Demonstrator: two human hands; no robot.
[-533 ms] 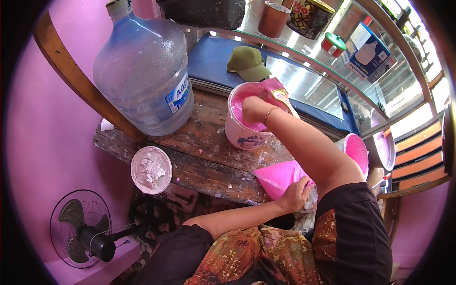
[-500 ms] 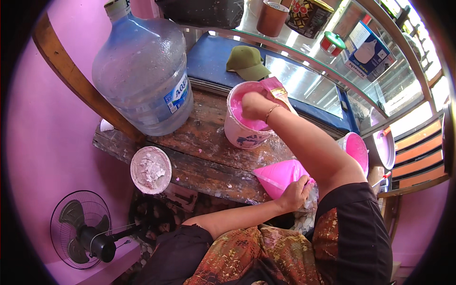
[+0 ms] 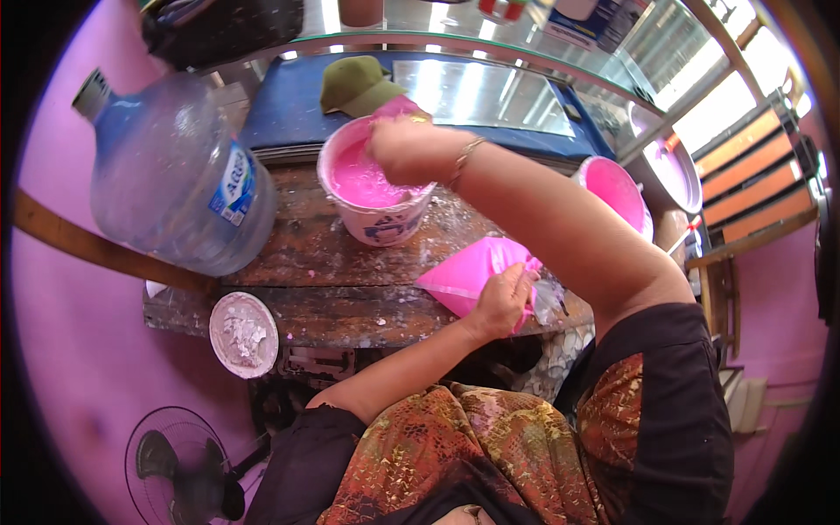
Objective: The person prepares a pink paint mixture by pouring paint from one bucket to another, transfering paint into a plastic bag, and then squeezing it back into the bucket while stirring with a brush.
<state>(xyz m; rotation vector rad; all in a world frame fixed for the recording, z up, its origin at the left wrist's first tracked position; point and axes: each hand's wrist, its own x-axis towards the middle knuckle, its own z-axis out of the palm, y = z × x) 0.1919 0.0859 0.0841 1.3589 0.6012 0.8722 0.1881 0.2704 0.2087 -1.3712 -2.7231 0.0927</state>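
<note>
A white bucket (image 3: 359, 214) of pink liquid (image 3: 359, 179) stands on the worn wooden table (image 3: 297, 311). My right hand (image 3: 398, 153), with a bracelet at the wrist, is curled over the bucket's back-right part; what its fingers hold is hidden. Just behind it a pink-stained brush (image 3: 398, 109) shows at the rim. Lower right, my left hand (image 3: 507, 297) grips the gathered end of a pink-filled plastic bag (image 3: 464, 271), which lies on the table. Clear crumpled plastic (image 3: 551, 302) is beside that hand.
A large water jug (image 3: 162, 184) stands left, a crusted white lid (image 3: 243, 337) near the table's front edge, a fan (image 3: 179, 464) below. A second pink bucket (image 3: 612, 192) and a metal pot (image 3: 674, 175) are right; an olive cap (image 3: 354, 87) lies behind, under glass shelving (image 3: 481, 39).
The view has shifted, so the scene sits higher and further left. My right hand sits slightly higher in the bucket's opening, uncovering more pink liquid. My left hand still grips the bag.
</note>
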